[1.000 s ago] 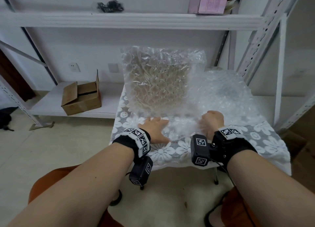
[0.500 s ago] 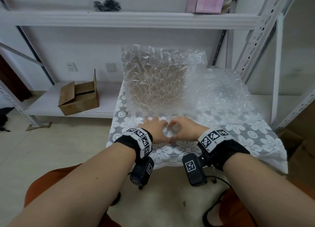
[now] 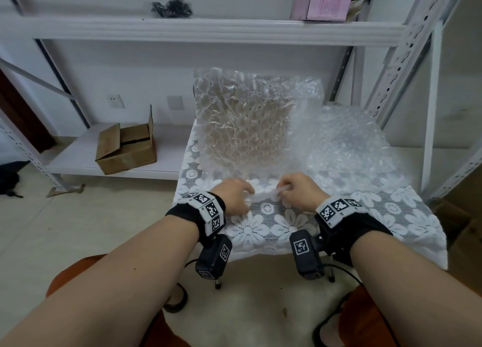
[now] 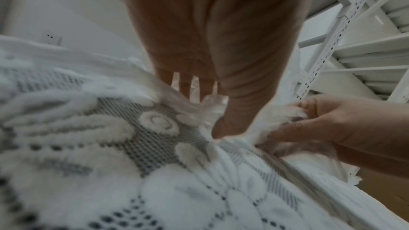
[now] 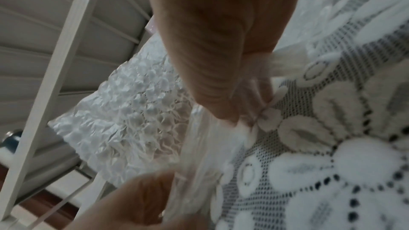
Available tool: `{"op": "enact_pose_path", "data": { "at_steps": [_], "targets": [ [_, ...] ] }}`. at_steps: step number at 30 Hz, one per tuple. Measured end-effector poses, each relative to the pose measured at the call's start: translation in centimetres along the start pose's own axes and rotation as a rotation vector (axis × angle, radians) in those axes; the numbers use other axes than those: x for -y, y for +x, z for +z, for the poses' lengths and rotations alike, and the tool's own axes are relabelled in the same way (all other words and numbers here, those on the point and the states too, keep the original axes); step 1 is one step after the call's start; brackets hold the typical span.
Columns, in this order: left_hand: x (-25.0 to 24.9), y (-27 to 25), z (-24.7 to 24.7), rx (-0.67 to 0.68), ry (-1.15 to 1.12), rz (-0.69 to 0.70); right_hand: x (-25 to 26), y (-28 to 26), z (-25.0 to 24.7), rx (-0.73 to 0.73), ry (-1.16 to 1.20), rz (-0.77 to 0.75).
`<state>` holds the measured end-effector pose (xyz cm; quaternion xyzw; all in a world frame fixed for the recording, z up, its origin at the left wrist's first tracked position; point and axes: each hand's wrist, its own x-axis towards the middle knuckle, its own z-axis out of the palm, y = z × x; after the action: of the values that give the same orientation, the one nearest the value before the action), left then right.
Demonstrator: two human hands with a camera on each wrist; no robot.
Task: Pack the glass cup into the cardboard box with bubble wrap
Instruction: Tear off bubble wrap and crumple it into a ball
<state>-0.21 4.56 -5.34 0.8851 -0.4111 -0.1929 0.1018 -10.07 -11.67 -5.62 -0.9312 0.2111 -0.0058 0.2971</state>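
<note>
Fingers [image 3: 283,188] of our right hand [image 3: 302,192] curl and pinch the near edge of the bubble wrap [image 3: 245,127], drawing it into a thin gathered strip. Our left hand [image 3: 233,196] lies just left of it; its fingers bend down onto the same edge, and from the left wrist view the film bunches between its fingers and thumb, so we take it as gripped too. Both hands sit close together at the near middle of the lace cloth [image 3: 263,229] covering the small table. From our fingers the wrap spreads away to the far side, its large-bubble sheet standing up on the left and a finer sheet [image 3: 347,148] lying crumpled to the right. We cannot make out the cup anywhere. On the low shelf [image 3: 75,161], well apart to the left, the box [image 3: 126,151] rests with its flaps open.
</note>
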Motion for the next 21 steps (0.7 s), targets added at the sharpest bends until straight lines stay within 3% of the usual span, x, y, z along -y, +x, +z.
{"op": "enact_pose_path", "data": {
  "at_steps": [5, 13, 17, 21],
  "targets": [
    [1.8, -0.1, -1.0, -0.078, -0.082, -0.107, -2.1, 0.1, -0.3, -0.015, 0.172, 0.108],
    [5.0, 0.1, -2.0, -0.100, -0.318, -0.282, -3.3, 0.3, -0.8, -0.163, 0.374, 0.198],
    [5.5, 0.1, -1.8, -0.185, -0.421, -0.328, -3.4, 0.7, -0.4, -0.272, 0.384, 0.264],
    [5.8, 0.2, -1.5, -0.220, -0.458, -0.314, -3.1, 0.7, -0.3, -0.248, 0.321, 0.307]
  ]
}}
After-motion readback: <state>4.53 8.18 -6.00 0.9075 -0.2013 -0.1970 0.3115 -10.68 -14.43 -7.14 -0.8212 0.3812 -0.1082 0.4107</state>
